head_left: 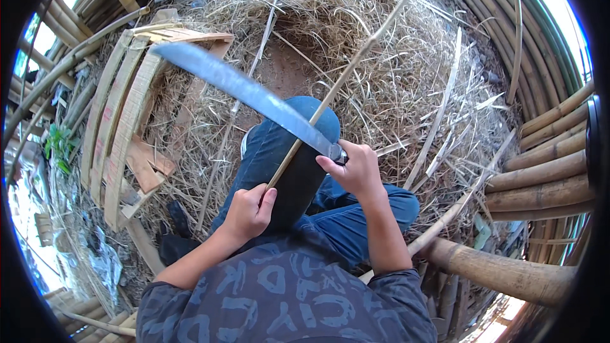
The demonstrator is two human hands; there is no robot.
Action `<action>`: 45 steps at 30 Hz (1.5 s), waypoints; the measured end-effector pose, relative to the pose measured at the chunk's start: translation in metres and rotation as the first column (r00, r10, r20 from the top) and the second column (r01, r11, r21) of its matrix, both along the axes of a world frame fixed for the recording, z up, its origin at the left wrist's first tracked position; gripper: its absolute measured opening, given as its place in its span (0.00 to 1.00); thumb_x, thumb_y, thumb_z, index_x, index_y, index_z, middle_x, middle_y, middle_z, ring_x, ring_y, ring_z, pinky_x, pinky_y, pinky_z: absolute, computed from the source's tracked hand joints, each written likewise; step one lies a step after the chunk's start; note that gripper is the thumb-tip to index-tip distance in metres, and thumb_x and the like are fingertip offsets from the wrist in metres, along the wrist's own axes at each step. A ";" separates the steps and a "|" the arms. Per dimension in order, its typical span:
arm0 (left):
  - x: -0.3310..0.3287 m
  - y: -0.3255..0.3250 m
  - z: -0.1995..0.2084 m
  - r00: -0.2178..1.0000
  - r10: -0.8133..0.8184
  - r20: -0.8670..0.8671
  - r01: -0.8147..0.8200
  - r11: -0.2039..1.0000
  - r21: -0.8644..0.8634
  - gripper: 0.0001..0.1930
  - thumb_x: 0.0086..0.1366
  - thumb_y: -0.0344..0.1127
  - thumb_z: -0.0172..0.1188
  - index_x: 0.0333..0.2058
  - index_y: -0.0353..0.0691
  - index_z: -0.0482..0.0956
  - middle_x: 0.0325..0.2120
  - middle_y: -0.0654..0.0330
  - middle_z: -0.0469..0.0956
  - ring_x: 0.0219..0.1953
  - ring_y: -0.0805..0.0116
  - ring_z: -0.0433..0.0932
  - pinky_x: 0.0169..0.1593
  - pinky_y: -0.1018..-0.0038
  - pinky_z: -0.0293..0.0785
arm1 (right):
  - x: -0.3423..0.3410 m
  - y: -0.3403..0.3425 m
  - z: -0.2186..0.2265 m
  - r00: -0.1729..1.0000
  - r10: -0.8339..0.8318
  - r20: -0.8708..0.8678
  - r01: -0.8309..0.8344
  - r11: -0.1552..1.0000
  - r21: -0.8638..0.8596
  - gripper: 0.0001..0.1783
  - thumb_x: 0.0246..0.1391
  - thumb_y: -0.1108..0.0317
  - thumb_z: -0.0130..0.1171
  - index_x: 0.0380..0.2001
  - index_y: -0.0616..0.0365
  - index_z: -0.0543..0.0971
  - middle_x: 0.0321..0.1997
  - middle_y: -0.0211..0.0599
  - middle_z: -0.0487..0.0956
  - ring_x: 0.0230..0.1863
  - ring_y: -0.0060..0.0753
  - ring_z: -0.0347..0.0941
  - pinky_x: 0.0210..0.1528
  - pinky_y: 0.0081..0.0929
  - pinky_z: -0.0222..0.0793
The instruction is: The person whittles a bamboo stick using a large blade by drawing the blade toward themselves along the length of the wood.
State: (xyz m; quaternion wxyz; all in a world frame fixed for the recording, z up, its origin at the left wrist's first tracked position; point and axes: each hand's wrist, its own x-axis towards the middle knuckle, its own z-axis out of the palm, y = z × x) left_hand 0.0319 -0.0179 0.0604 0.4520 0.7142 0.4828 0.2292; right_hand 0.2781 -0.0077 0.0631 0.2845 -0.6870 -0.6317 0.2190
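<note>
My left hand (248, 212) is closed round the near end of a long thin bamboo strip (348, 71). The strip runs from my fist over my raised knee and on to the far right, its tip greenish. In my right hand (356, 170) is the handle of a machete (244, 95) with a long, wide blade. The blade lies across the strip above my knee, its tip pointing to the far left. Whether its edge is biting into the strip I cannot tell. A dark patch covers the thigh of my jeans (260, 150) under the strip.
Dry shavings (387, 89) cover the ground around me. A broken wooden pallet (121, 127) stands at the left. Bamboo poles (540, 174) are stacked at the right, with a thick bamboo pole (508, 273) near my right elbow. Long split pieces lie among the shavings.
</note>
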 end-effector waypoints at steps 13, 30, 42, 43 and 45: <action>-0.011 0.014 -0.011 0.960 -0.014 0.278 0.103 0.945 -0.310 0.24 0.74 0.44 0.41 0.18 0.41 0.64 0.11 0.71 0.60 0.12 0.82 0.58 0.16 0.81 0.53 | -0.007 -0.008 -0.024 0.981 -0.093 -0.170 0.105 0.993 0.060 0.35 0.46 0.33 0.59 0.24 0.62 0.79 0.18 0.54 0.76 0.26 0.59 0.76 0.30 0.48 0.71; -0.030 0.035 -0.002 0.893 0.016 0.450 0.368 0.550 -0.749 0.23 0.75 0.50 0.38 0.21 0.46 0.58 0.10 0.74 0.52 0.10 0.83 0.49 0.14 0.82 0.45 | 0.010 0.013 0.002 0.937 0.000 0.350 -0.053 0.989 0.140 0.41 0.39 0.23 0.56 0.18 0.58 0.78 0.14 0.44 0.75 0.20 0.47 0.77 0.25 0.39 0.71; -0.031 0.027 -0.001 0.882 0.084 0.464 0.351 0.540 -0.765 0.22 0.75 0.49 0.39 0.21 0.47 0.58 0.10 0.74 0.51 0.10 0.83 0.48 0.14 0.82 0.46 | 0.019 0.017 -0.002 0.885 -0.063 0.462 -0.081 0.955 0.285 0.42 0.36 0.20 0.55 0.14 0.56 0.74 0.10 0.38 0.73 0.14 0.40 0.74 0.17 0.34 0.68; -0.031 0.026 -0.001 0.880 0.085 0.466 0.349 0.550 -0.759 0.22 0.75 0.49 0.39 0.20 0.47 0.58 0.10 0.74 0.51 0.10 0.83 0.48 0.14 0.82 0.46 | 0.018 0.017 -0.003 0.885 -0.061 0.462 -0.081 0.956 0.282 0.42 0.36 0.20 0.55 0.14 0.56 0.74 0.10 0.38 0.73 0.14 0.40 0.74 0.17 0.34 0.68; -0.031 0.024 -0.001 0.879 0.087 0.469 0.347 0.558 -0.754 0.22 0.75 0.49 0.39 0.20 0.47 0.58 0.10 0.74 0.51 0.10 0.83 0.48 0.14 0.82 0.45 | 0.017 0.017 -0.005 0.884 -0.084 0.461 -0.068 0.950 0.303 0.42 0.37 0.21 0.55 0.14 0.55 0.75 0.10 0.38 0.73 0.14 0.40 0.74 0.17 0.34 0.68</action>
